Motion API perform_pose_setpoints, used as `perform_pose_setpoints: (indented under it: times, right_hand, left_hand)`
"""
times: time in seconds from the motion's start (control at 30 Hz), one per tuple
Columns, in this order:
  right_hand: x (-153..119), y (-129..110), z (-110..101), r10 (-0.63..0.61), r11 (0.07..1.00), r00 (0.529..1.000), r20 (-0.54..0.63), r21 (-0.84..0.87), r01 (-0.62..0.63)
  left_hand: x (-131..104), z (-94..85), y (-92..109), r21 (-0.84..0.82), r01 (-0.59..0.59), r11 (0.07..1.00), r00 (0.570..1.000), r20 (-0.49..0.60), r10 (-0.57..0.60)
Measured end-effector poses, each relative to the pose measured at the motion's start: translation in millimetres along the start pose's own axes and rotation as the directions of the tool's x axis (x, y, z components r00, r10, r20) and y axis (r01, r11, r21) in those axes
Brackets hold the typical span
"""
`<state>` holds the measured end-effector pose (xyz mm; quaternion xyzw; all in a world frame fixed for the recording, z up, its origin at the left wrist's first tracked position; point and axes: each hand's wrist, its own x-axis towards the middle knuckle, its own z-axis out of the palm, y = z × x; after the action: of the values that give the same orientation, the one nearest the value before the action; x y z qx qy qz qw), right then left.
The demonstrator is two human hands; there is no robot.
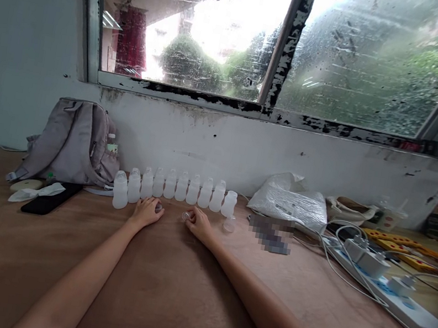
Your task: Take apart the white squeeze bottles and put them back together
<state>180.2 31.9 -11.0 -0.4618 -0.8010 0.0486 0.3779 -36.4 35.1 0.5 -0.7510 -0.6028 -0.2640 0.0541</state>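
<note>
Several frosted white baby bottles stand upright in a row by the wall. The one at the right end has no clear cap over its top, and a clear dome cap lies on the table just in front of it. In front of the row's left half, my left hand rests on the table, fingers closed round a small clear, greyish piece that looks like a cap. Farther right, my right hand pinches a clear cap at the tabletop. Both hands are apart from each other.
On the left are a grey backpack, a black phone and a tissue. A plastic-wrapped bag, a blurred-out item and a power strip with cables lie right. Other people's hands show at both edges.
</note>
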Motion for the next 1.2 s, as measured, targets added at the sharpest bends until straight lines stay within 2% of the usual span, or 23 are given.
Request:
perform_pose_setpoints:
  times: [0.6, 0.7, 0.83, 0.93, 1.0, 1.07, 1.13, 1.2]
  right_hand:
    - [8, 10, 3, 0.050, 0.998, 0.997, -0.066, -0.046, -0.053]
    - [22, 13, -15, 0.084, 0.991, 0.987, -0.138, -0.095, -0.097]
    - [50, 18, -58, 0.081, 0.972, 0.965, -0.250, -0.196, -0.132]
    - [64, 25, -81, 0.020, 0.871, 0.961, -0.275, -0.468, -0.152]
    - [69, 29, -87, 0.029, 0.788, 0.963, -0.268, -0.586, -0.187]
    - [69, 33, -86, 0.071, 0.738, 0.960, -0.270, -0.633, -0.233]
    - [67, 35, -83, 0.103, 0.727, 0.952, -0.288, -0.632, -0.269]
    - [63, 34, -81, 0.108, 0.754, 0.946, -0.307, -0.594, -0.279]
  left_hand:
    - [-1, -5.0, 3, 0.075, 0.021, 0.997, 0.999, 0.044, -0.025]
    - [-1, -5.7, 4, 0.074, 0.011, 0.997, 0.999, 0.049, -0.015]
    - [-1, -4.2, 4, 0.065, -0.009, 0.998, 0.999, 0.039, 0.006]
    - [0, -2.3, 2, 0.054, -0.025, 0.998, 0.999, 0.029, 0.024]
    - [0, -1.4, 1, 0.046, -0.036, 0.998, 0.999, 0.023, 0.035]
    - [0, -1.3, 0, 0.035, -0.046, 0.998, 0.999, 0.017, 0.045]
    - [-1, -1.9, 0, 0.020, -0.058, 0.998, 0.998, 0.009, 0.058]
    - [-2, -3.5, 1, 0.001, -0.071, 0.997, 0.997, -0.004, 0.071]
